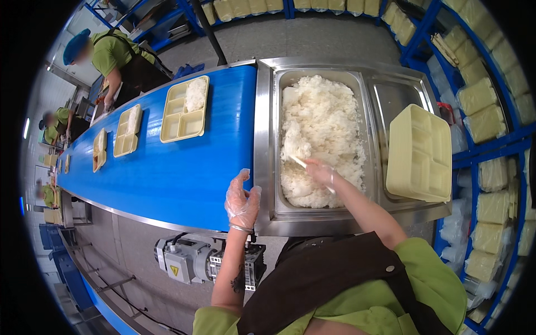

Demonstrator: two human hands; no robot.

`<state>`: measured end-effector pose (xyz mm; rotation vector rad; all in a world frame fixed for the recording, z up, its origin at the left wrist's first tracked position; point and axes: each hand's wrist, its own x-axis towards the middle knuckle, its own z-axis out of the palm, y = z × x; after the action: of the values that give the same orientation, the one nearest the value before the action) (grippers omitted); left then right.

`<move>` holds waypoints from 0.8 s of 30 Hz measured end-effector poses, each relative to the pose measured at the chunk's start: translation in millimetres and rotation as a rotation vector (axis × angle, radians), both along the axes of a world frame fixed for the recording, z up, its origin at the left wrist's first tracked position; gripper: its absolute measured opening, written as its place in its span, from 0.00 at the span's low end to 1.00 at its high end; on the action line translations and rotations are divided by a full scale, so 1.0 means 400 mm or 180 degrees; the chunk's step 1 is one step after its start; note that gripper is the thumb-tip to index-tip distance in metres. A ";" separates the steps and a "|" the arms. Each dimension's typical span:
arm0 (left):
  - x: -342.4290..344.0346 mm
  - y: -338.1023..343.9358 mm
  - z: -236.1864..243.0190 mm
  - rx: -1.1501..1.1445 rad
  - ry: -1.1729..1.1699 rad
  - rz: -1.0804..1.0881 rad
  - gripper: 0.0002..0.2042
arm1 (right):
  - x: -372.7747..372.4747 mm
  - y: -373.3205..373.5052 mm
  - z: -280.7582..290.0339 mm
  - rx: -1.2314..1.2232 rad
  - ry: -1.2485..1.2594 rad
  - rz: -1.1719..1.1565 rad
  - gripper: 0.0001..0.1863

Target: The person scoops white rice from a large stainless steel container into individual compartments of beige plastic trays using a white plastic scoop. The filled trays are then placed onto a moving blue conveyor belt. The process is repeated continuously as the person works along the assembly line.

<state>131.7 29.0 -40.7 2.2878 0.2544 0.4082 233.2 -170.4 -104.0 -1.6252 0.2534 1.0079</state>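
Observation:
A deep steel pan (360,89) is heaped with loose white rice (329,123). My right hand (320,172), in a clear glove, is closed around a slim white rice paddle (298,161). The paddle's far end disappears under a clump of rice at the pan's left side, so its blade is hidden. My left hand (243,202), also gloved, is raised over the near right corner of the blue conveyor belt (184,173); its fingers are apart and it holds nothing. A stack of cream compartment trays (419,153) stands to the right of the pan.
On the belt, a compartment tray (185,109) has rice in one section; more trays trail off leftward. A co-worker (120,56) in green stands at the belt's far side. Blue shelving (466,153) with bagged trays lines the right. A motor (190,259) sits below the belt.

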 end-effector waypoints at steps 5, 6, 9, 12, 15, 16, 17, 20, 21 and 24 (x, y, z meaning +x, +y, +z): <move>0.020 -0.051 0.021 0.0153 0.0110 -0.0222 0.19 | 0.076 -0.061 -0.038 0.0952 0.0661 -0.0873 0.17; 0.022 -0.057 0.024 0.0168 0.0077 -0.0277 0.19 | 0.093 -0.094 -0.050 0.1317 0.0798 -0.1036 0.16; 0.017 -0.072 0.045 0.0169 0.0295 -0.0237 0.20 | 0.091 -0.167 -0.043 0.1725 0.0967 -0.1111 0.13; 0.007 -0.067 0.050 0.0242 0.0295 -0.0152 0.20 | 0.059 -0.175 0.023 0.1494 0.0582 -0.0987 0.15; -0.004 -0.054 0.039 0.0274 0.0097 -0.0207 0.20 | 0.058 -0.173 0.100 0.0524 -0.0409 -0.0838 0.18; -0.006 -0.054 0.040 0.0246 0.0185 -0.0188 0.20 | 0.075 -0.152 0.120 -0.0417 -0.1000 -0.0786 0.19; -0.002 -0.061 0.042 0.0217 0.0256 -0.0184 0.20 | 0.096 -0.136 0.084 -0.0684 -0.1178 -0.0511 0.19; 0.016 -0.085 0.042 0.0198 0.0271 -0.0308 0.19 | 0.121 -0.057 -0.011 -0.1679 -0.1583 0.0580 0.20; 0.020 -0.093 0.045 0.0205 0.0253 -0.0372 0.18 | 0.093 -0.044 -0.015 -0.1926 -0.1745 0.1024 0.20; 0.040 -0.122 0.062 0.0080 0.0405 -0.0523 0.17 | -0.006 -0.066 -0.065 -0.2223 -0.2203 0.1964 0.20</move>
<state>147.8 -19.7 -16.1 2.3416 0.1239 0.1830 230.9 -196.8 -130.2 -2.6847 -0.4468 0.7526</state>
